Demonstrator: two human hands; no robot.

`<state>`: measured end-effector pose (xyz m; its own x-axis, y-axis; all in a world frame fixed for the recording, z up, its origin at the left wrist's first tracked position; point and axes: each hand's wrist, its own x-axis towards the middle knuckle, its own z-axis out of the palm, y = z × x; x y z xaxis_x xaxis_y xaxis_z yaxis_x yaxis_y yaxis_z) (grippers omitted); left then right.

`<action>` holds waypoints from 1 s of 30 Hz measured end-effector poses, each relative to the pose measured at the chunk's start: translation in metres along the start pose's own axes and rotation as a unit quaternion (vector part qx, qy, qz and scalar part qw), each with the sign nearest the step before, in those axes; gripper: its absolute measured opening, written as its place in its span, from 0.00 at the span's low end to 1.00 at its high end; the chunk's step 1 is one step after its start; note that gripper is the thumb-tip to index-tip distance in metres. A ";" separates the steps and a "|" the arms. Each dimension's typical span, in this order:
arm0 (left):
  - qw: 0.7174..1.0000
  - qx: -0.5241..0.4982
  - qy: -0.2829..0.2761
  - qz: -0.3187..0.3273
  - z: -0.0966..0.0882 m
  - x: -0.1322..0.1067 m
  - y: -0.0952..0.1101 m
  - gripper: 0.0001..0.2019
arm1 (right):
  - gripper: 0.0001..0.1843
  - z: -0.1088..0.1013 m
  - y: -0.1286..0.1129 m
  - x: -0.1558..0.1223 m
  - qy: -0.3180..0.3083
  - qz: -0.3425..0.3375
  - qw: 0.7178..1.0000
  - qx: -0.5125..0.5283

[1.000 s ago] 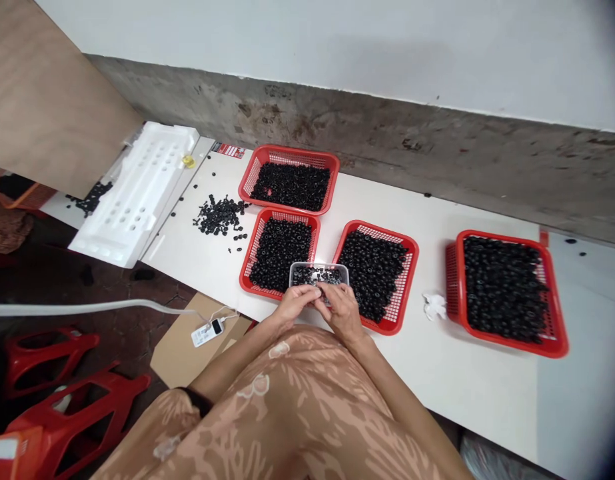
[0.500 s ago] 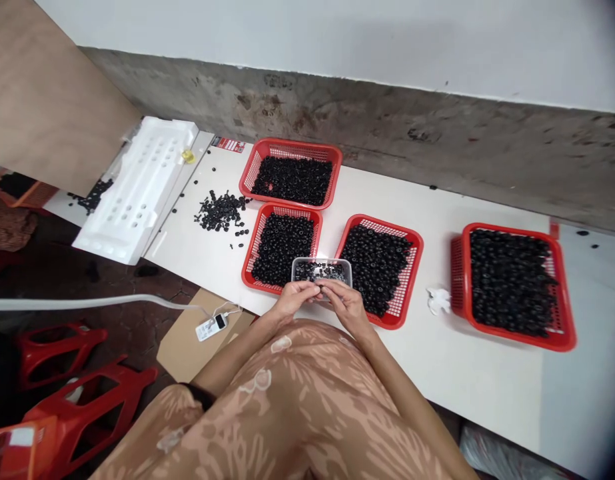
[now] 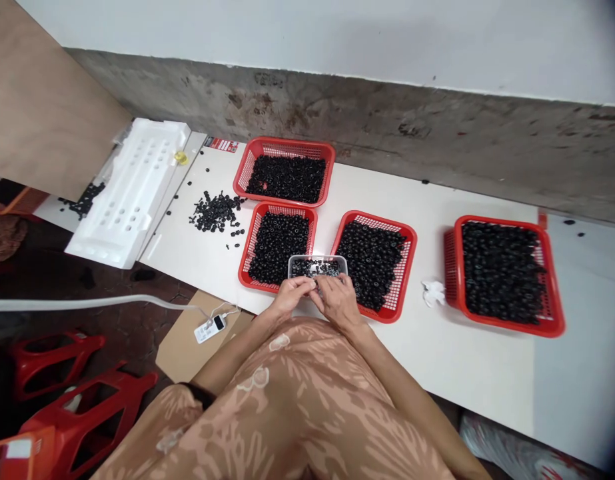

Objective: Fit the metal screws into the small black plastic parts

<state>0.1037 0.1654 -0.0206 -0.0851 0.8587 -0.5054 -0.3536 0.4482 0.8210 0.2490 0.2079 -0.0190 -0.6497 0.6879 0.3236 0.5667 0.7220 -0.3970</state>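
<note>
over the white tabletop (image 3: pixel 437 380), at its near edge, my left grip (image 3: pixel 290 297) and right grip (image 3: pixel 337 301) meet at the front rim of a clear plastic tub (image 3: pixel 317 258). the tub sits between the left-hand basket (image 3: pixel 282 207) and the right-hand basket (image 3: pixel 382 219), both red, and overlaps them both. i cannot tell whether it rests on them or is lifted a little. inside it lies a shallow layer of small black pieces (image 3: pixel 314 269).

both grips curl inward, fingertips close together at the rim. my fingers hide whatever lies between them, so i cannot tell whether either is clenched on a piece or on the tub, or simply closed on nothing.

little has changed in the last second: my hands have shifted only slightly over the rim, and the view has tipped a touch. the rest lies as it did. those two baskets are heaped with black pieces, as are the far basket (image 3: pixel 287 143) and the big basket (image 3: pixel 502 221) off to my right. a loose pile (image 3: pixel 217 212) of the same pieces sits on the tabletop to my left, near a white foam tray (image 3: pixel 132 193).
</note>
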 end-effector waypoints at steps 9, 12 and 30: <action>0.993 0.079 -0.089 -0.018 -0.018 -0.004 -0.007 0.19 | 0.13 0.010 0.002 -0.010 0.002 -0.057 0.998 0.020; 0.992 0.088 -0.084 -0.014 -0.019 -0.004 -0.013 0.19 | 0.13 0.012 0.000 -0.015 -0.011 -0.067 0.997 0.035; 0.950 0.297 0.044 0.083 -0.036 0.014 -0.014 0.14 | 0.24 -0.004 0.027 -0.015 0.059 0.333 0.889 0.309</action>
<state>0.0740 0.1620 -0.0482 -0.1796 0.9173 -0.3554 0.2573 0.3925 0.8830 0.2758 0.2172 -0.0310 -0.1958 0.9768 -0.0873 0.3965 -0.0025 -0.9180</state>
